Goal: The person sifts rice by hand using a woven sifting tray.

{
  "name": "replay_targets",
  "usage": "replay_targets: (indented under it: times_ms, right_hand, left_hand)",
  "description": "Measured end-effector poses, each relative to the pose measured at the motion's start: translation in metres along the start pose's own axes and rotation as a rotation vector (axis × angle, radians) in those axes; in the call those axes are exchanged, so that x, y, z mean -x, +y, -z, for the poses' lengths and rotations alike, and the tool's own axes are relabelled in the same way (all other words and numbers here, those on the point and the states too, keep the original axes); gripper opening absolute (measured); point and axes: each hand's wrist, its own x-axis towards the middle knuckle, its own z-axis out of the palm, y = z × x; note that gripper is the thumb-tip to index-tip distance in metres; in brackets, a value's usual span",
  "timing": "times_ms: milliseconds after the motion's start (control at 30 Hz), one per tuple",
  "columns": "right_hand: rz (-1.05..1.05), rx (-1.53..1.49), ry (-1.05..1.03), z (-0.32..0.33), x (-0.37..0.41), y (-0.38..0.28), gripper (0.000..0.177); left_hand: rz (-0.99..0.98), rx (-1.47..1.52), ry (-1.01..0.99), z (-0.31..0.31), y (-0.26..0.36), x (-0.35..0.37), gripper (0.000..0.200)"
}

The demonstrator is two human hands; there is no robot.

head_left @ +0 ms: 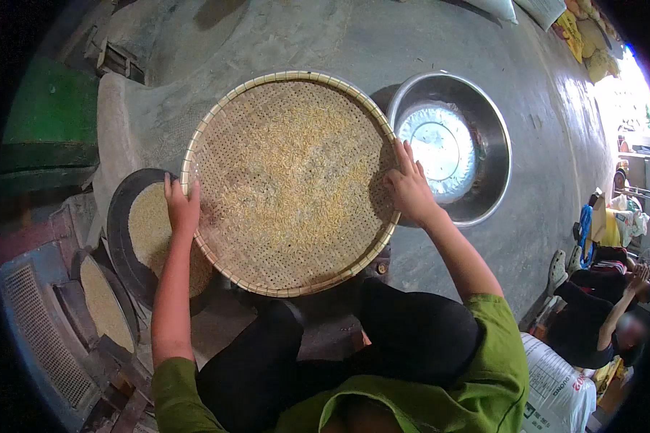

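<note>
A round woven bamboo sieve (231,144) with a pale bound rim is held up in front of me, above my knees. Pale unhusked-looking grains (296,180) lie scattered over its mesh, thickest around the middle. My left hand (183,208) grips the rim at the left side, fingers outside and thumb over the edge. At the right side my right hand (411,184) grips the rim, its thumb reaching inward. A shiny metal basin (492,169) stands on the floor just right of the sieve. A dark pan (119,242) of grain sits at the left, partly hidden by my left forearm.
Another pan of grain (105,303) stands farther left near a perforated metal panel (40,325). A green box (51,115) is at the upper left. On the right, a person (592,310) sits by a white printed sack (556,382). Sacks (541,9) lie at the top right.
</note>
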Motion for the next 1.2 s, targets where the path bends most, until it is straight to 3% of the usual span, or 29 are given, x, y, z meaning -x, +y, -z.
replay_targets:
  times_ms: [200,267,367,400,467,567,667,1200]
  right_hand:
    - [-0.004,-0.322,0.094,0.027,-0.013,0.024,0.006]
    - [-0.096,-0.256,0.220,0.025,-0.022,0.052,0.006]
    - [-0.286,0.192,0.094,0.021,-0.022,0.074,0.019]
    - [-0.285,0.192,0.095,0.017,-0.020,0.075,0.019]
    - [-0.098,-0.071,0.201,0.016,-0.013,0.059,0.023]
    - [-0.010,-0.357,0.202,0.031,-0.007,0.018,0.020]
    - [0.074,-0.187,0.034,0.030,-0.008,0.010,0.018]
    - [-0.001,-0.045,0.015,0.006,-0.012,0.009,0.008]
  left_hand:
    - [0.011,-0.024,-0.005,-0.001,-0.001,0.000,0.042]
    - [0.001,-0.023,0.005,-0.001,-0.001,0.001,0.042]
    - [0.009,-0.051,-0.002,0.001,0.001,0.000,0.043]
    - [0.016,-0.045,-0.009,0.001,0.001,0.000,0.043]
    - [0.026,-0.041,-0.022,0.001,0.000,0.000,0.043]
    - [0.007,-0.024,-0.015,0.000,0.000,0.001,0.044]
    - [0.038,-0.019,-0.020,0.002,0.002,0.000,0.044]
    - [-0.009,-0.031,0.000,-0.003,-0.004,0.000,0.042]
